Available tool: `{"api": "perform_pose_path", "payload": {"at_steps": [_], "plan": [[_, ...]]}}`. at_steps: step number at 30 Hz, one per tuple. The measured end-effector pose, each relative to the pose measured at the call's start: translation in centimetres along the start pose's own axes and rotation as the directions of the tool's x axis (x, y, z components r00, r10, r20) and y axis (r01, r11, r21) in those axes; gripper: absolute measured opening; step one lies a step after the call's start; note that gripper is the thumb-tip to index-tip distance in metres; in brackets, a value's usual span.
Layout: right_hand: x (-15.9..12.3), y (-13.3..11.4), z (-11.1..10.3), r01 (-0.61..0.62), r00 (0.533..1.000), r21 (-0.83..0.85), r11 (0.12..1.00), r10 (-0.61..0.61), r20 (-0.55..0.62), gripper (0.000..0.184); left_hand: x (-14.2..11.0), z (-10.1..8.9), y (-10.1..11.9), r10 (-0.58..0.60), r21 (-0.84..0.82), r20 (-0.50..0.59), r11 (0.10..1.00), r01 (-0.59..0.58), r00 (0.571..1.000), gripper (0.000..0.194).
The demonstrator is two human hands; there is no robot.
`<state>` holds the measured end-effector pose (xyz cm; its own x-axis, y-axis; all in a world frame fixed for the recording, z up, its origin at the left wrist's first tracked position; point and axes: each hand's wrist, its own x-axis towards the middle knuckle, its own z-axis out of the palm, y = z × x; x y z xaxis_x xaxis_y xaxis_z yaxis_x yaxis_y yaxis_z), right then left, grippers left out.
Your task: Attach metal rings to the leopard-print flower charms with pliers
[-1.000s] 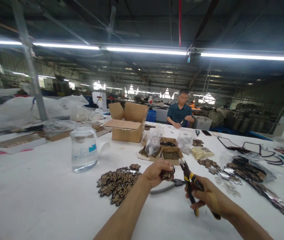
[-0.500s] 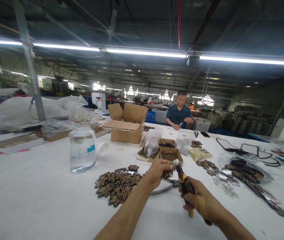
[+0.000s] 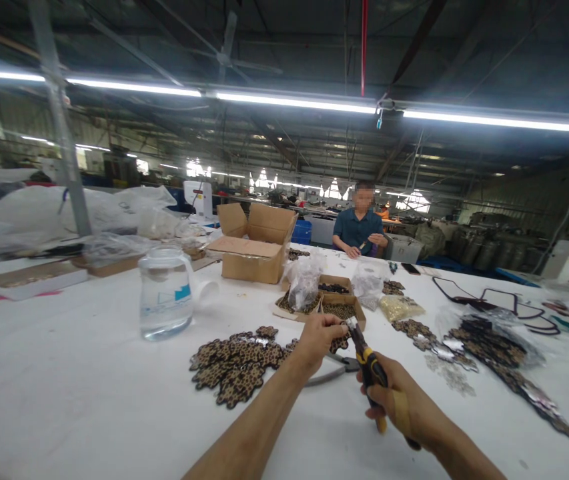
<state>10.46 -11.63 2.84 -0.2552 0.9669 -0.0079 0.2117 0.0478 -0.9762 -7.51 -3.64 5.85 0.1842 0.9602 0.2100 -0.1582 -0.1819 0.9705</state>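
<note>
My left hand (image 3: 318,337) pinches a small leopard-print piece (image 3: 338,344) just above the white table (image 3: 64,387). My right hand (image 3: 399,403) is wrapped round the yellow-and-black handles of pliers (image 3: 367,363). The pliers' metal jaws meet the top edge of the piece at my left fingertips. A heap of leopard-print pieces (image 3: 237,360) lies on the table to the left of my left hand. A second pair of pliers with grey handles (image 3: 331,370) lies flat under my hands.
A clear water jug (image 3: 165,300) stands at left. Small open boxes of parts (image 3: 334,303) and plastic bags sit behind my hands, an open cardboard carton (image 3: 257,250) further back. Dark and shiny pieces (image 3: 494,347) spread at right. A person in a dark shirt (image 3: 360,230) works across the table.
My right hand closed the pliers' handles and brought the jaws up to the piece in my left hand. Both hands drifted slightly left and away from me.
</note>
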Motion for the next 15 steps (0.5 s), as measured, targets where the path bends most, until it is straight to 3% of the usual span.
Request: {"api": "perform_pose_path", "payload": {"at_steps": [15], "plan": [[0.03, 0.22, 0.49, -0.068, 0.997, -0.118, 0.991, 0.064, -0.038, 0.052, 0.23, -0.43, -0.25, 0.049, 0.166, -0.044, 0.985, -0.041, 0.998, 0.016]]}}
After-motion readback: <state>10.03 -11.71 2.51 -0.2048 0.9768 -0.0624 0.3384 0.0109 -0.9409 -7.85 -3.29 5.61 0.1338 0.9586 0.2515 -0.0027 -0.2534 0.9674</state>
